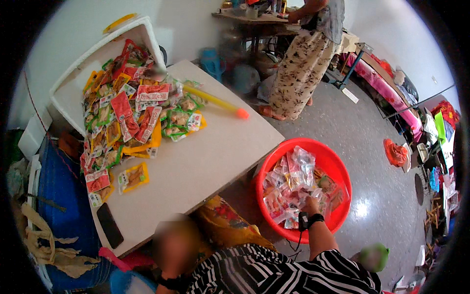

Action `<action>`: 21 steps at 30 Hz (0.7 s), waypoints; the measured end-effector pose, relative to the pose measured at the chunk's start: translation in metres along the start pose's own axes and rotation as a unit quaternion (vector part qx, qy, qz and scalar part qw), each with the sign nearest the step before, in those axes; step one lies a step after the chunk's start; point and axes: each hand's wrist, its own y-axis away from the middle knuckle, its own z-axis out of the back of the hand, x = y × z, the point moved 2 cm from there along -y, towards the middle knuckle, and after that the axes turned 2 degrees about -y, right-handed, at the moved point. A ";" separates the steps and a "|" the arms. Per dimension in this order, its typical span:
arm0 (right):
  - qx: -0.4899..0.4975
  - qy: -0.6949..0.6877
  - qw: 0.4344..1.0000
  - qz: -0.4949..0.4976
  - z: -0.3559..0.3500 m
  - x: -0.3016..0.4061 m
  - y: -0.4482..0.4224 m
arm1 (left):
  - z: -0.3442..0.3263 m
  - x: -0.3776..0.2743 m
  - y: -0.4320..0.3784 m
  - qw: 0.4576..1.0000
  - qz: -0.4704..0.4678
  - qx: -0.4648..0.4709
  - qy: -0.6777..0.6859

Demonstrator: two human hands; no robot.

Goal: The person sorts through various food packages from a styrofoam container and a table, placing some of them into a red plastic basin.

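Observation:
My right hand (312,205) reaches down into a red plastic tub (273,228), among clear plastic packets (293,172). Its fingers are partly lost among the packets, so a grip cannot be made out. A dark wrist strap with a small black box (303,221) and a cable sits on that arm. My left hand (174,250) is at the near table edge, heavily blurred. On the table (205,165) lies a heap of sealed food packets (121,125) in red, yellow and green, spilling from a white foam box (69,88). One yellow-edged packet (133,178) lies apart.
A yellow tube with an orange end (220,99) lies across the table, and a black phone (110,225) is near its left corner. Behind the table stands a person in a patterned skirt (295,73). A blue container (69,183) is at left; an orange-red bag (395,152) lies on the floor.

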 end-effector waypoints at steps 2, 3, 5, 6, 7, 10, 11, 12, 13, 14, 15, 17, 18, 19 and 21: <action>0.023 -0.315 0.943 -0.106 0.003 0.008 -0.006 | -0.002 0.001 -0.002 0.999 -0.022 -0.035 -0.003; -0.002 -0.538 0.819 -0.201 0.004 0.012 -0.008 | -0.004 0.002 -0.003 0.998 -0.033 -0.050 -0.004; 0.013 -0.709 0.663 -0.238 0.003 0.029 -0.015 | -0.002 0.003 -0.005 0.995 -0.044 -0.084 -0.007; 0.045 -0.511 0.850 -0.116 0.005 0.042 -0.015 | -0.001 0.003 -0.003 0.995 -0.044 -0.093 -0.004; 0.039 -0.205 0.976 0.061 0.008 0.062 -0.013 | 0.000 0.005 -0.001 0.995 -0.033 -0.095 0.005; 0.061 0.025 0.946 0.318 0.009 0.106 0.009 | 0.016 0.013 0.005 0.992 0.059 -0.072 0.080; 0.079 0.048 0.930 0.356 0.010 0.115 0.013 | 0.024 0.018 0.010 0.988 0.098 -0.068 0.101; 0.094 0.058 0.911 0.397 0.010 0.125 0.012 | 0.037 0.020 0.015 0.987 0.125 -0.054 0.080; 0.089 0.061 0.902 0.417 -0.004 0.123 0.003 | 0.051 0.022 0.010 0.987 0.141 -0.039 0.064; 0.084 0.065 0.892 0.439 -0.018 0.122 -0.005 | 0.061 0.026 0.014 0.986 0.159 -0.023 0.049; 0.074 0.069 0.875 0.474 -0.007 0.134 -0.009 | 0.060 0.036 0.027 0.977 0.196 -0.056 0.059; 0.027 0.052 0.868 0.493 -0.008 0.127 -0.023 | 0.044 0.057 0.057 0.955 0.253 -0.127 0.083; -0.010 0.027 0.878 0.477 -0.035 0.112 -0.039 | 0.036 0.065 0.071 0.960 0.255 -0.115 0.029; -0.051 -0.041 0.845 0.531 -0.016 0.133 -0.035 | 0.028 0.071 0.090 0.959 0.266 -0.093 -0.031; -0.016 -0.004 0.837 0.548 0.059 0.175 -0.011 | 0.092 0.053 0.086 0.970 0.228 -0.074 -0.043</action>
